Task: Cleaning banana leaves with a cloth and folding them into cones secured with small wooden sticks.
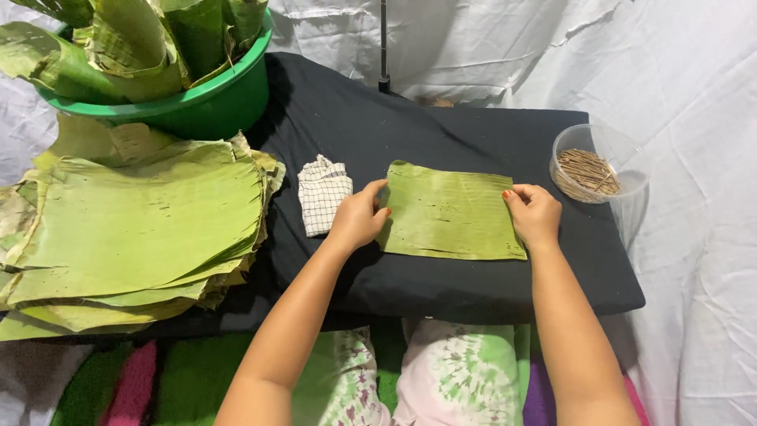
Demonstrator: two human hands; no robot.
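Observation:
A rectangular piece of green banana leaf (449,211) lies flat on a black cloth-covered board (441,126). My left hand (359,217) grips the leaf's left edge, thumb on top. My right hand (536,213) holds the leaf's right edge, fingers curled over it. A folded white checked cloth (322,193) lies just left of my left hand.
A tall stack of cut banana leaves (134,229) sits at the left. Behind it, a green plastic basin (213,99) holds rolled leaves. A clear round container of thin wooden sticks (587,170) stands at the board's right end. White sheeting surrounds everything.

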